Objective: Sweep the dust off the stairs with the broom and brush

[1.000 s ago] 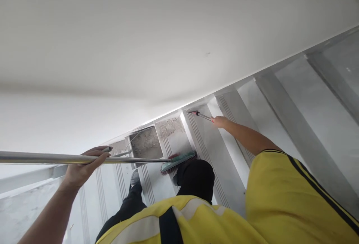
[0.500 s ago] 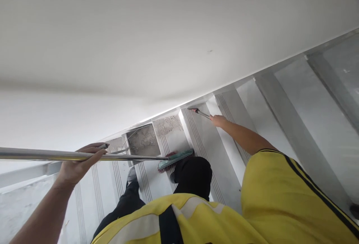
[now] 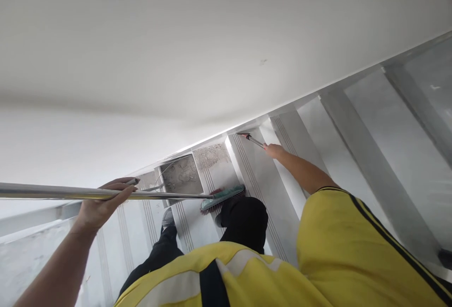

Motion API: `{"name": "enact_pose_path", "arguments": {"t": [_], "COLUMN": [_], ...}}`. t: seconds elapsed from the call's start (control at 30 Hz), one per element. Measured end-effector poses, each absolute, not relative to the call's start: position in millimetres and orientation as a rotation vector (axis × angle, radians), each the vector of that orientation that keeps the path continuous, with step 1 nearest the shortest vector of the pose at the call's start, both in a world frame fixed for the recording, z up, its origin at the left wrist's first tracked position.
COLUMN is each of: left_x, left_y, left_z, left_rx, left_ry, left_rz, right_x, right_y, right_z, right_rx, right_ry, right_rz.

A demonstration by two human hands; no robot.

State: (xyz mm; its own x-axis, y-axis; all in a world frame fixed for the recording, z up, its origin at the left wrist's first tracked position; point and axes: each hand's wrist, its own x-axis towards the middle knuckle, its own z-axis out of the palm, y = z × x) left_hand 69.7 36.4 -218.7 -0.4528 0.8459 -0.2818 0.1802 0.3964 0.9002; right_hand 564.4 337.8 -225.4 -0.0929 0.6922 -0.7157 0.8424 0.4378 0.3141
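Note:
My left hand (image 3: 94, 210) is closed around the long shiny metal handle of a push broom (image 3: 222, 197). A short grey piece (image 3: 133, 181), too small to name, sticks out by its fingertips. The broom's green head with dark reddish bristles rests on a step beside my bent knee. On the right, my right hand (image 3: 274, 150) grips a scraper (image 3: 254, 141) with a metal handle and a reddish head. The scraper's tip is at the step's inner corner, against the base of the wall. Its blade is too small to make out clearly.
A white wall (image 3: 219, 52) runs along the stairs (image 3: 300, 194), whose grey-white treads have grooved edges. Grey debris (image 3: 211, 156) lies on one tread by the wall. Next to it is a rough, recessed patch (image 3: 181, 175) with thin wires. My shoe (image 3: 168, 218) stands on a lower step.
The view has shifted slightly. My left hand and the broom have moved a little to the right. My right hand and the scraper stay almost in place, still at the wall's base.

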Motion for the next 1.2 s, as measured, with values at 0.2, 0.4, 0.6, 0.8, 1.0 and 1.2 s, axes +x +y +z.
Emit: {"name": "enact_pose_path", "arguments": {"t": [0.2,0.4,0.6,0.8,1.0,1.2], "left_x": [66.1,64.0,63.2,61.8,65.1,69.7], "left_y": [36.9,36.7,38.3,38.9,39.5,42.8], "left_z": [-224.3,-234.4,-235.2,-240.8,-236.7,-225.0], "left_rx": [0.912,0.941,1.047,1.156,1.230,1.316], "left_ry": [1.882,1.840,1.825,1.863,1.875,1.927], "left_rz": [1.054,1.041,0.991,0.914,0.917,0.811], "right_x": [595.2,553.3,550.6,522.7,462.5,497.6], "right_y": [266.9,264.3,230.8,212.4,229.7,150.9], "right_z": [-224.8,-245.6,-249.7,-254.0,-281.7,-282.2], "right_rx": [1.163,1.304,1.342,1.398,1.588,1.643], "right_ry": [1.793,1.829,1.787,1.792,1.712,1.555], "right_rz": [-0.299,-0.305,-0.330,-0.236,-0.210,-0.294]}}
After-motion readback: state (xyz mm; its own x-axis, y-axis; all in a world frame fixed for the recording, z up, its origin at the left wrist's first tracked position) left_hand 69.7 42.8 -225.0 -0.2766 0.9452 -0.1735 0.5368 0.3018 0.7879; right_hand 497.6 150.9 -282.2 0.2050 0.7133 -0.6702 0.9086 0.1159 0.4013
